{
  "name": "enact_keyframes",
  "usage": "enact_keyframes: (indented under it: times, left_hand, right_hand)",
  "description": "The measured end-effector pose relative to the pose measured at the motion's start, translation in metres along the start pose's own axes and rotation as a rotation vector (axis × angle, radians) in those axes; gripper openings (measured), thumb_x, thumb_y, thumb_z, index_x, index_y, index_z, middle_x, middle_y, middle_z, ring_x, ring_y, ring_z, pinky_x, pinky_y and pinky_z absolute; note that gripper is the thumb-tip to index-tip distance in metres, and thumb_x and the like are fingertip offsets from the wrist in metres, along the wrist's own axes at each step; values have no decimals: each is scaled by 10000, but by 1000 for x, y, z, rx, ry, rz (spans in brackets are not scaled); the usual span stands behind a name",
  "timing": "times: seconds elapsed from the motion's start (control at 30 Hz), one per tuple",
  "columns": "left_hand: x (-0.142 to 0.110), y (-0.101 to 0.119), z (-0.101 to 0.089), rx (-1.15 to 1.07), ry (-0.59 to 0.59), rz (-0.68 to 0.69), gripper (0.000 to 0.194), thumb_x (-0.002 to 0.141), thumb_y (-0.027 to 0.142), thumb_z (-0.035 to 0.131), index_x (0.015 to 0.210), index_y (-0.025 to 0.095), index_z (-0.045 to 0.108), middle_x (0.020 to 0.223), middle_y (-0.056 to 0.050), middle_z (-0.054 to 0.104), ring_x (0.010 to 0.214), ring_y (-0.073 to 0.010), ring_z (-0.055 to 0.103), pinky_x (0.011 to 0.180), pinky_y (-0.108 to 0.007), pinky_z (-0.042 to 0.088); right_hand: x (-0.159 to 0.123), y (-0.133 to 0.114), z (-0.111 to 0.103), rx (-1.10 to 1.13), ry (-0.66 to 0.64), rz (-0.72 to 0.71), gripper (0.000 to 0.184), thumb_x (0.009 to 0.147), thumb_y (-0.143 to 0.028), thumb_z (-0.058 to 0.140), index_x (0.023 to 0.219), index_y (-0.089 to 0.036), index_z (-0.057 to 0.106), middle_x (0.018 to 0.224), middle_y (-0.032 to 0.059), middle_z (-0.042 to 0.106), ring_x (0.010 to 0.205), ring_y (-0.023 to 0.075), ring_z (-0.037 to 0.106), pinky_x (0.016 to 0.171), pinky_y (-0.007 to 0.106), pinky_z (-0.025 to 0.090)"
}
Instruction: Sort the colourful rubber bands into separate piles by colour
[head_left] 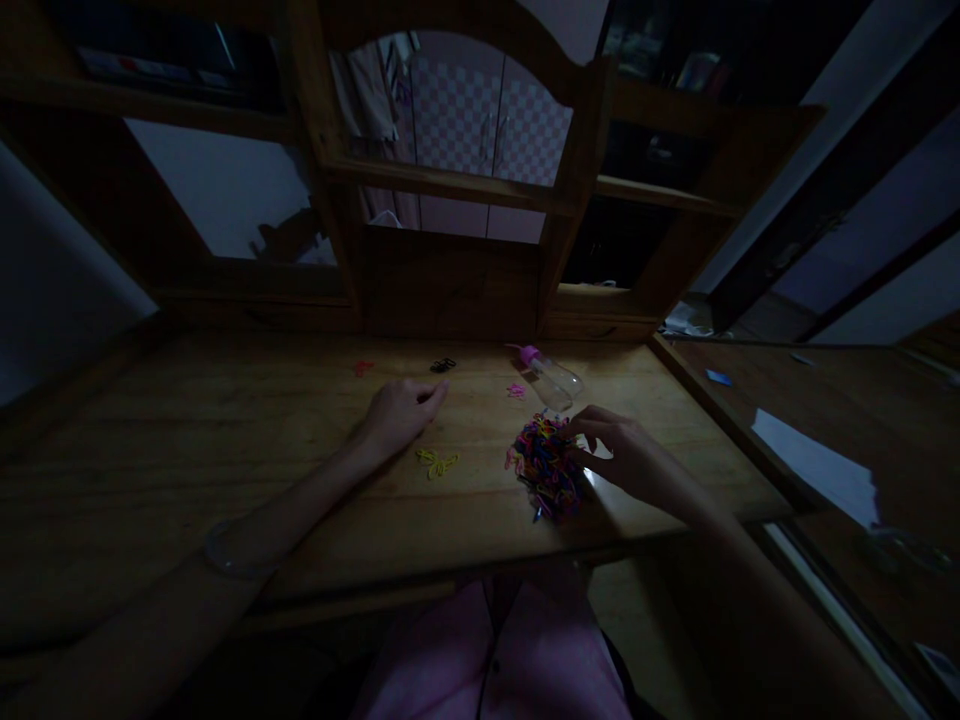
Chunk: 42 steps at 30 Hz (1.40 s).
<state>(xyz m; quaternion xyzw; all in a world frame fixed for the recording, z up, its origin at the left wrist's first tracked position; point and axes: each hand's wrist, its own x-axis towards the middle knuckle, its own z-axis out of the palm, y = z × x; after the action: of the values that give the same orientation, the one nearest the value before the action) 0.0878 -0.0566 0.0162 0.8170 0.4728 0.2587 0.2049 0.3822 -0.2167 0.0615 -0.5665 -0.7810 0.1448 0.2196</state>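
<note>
A heap of small multicoloured looped pieces, which look like paper clips, lies on the wooden desk. My right hand is at the heap's right side, its thumb and forefinger apart and their tips touching it. My left hand rests over the desk with fingers curled and thumb pressed to them; anything between them is hidden. Just beyond it sits a small black group. Small yellow, red and pink groups lie separately around the hands.
A clear squeeze bottle with a pink cap lies on its side behind the heap. Wooden shelving with a mirror rises at the back. To the right, a lower brown surface holds white paper and a blue card.
</note>
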Motion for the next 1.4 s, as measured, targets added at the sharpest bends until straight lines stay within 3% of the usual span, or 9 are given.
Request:
enact_keyframes:
  times: [0.23,0.4,0.63,0.87,0.97,1.13,1.4]
  left_hand:
    - [-1,2,-1,7,20,0,503,909,488,426,518,179,489,460,-5,477,481,-146,456,536,-274,230]
    - [-1,0,0,-3,6,14,513,925,483,401,519,180,475,449,-2,464,468,-144,460,528,-277,222]
    - [-1,0,1,27,13,19,518,929,477,392,516,176,476,468,-4,465,484,-144,474,536,-282,230]
    - [0,-5,4,36,19,27,470,915,433,413,533,182,519,480,-12,493,500,-150,475,546,-283,245]
    - [0,-4,4,21,12,31,477,918,436,410,530,179,517,470,-7,491,495,-149,486,546,-277,254]
    - [-1,-1,2,15,7,31,504,920,457,415,508,173,477,453,2,464,465,-136,465,533,-278,234]
    - [-1,-5,4,18,19,45,488,923,451,404,533,175,504,473,-6,478,495,-144,481,548,-279,246]
  right_hand:
    - [6,-1,10,70,-44,50,191,832,-123,615,945,-230,725,874,28,654,736,139,593,670,246,462]
    - [4,1,6,106,34,121,114,857,-243,632,917,-223,727,834,20,691,686,136,589,636,247,445]
    - [2,8,-2,312,46,267,318,868,-476,617,921,-191,745,823,53,725,684,164,620,589,260,454]
    - [2,19,-4,483,152,334,336,785,-489,703,856,-160,704,780,63,704,653,154,635,564,252,489]
    - [1,20,-3,531,115,336,339,769,-454,723,925,-157,676,782,60,696,654,156,649,564,254,505]
    - [3,17,4,515,-64,377,424,764,-373,737,1127,-175,646,775,36,705,667,165,676,566,246,523]
    - [9,12,13,358,7,422,209,767,-366,740,848,-174,750,667,48,712,570,179,675,509,255,514]
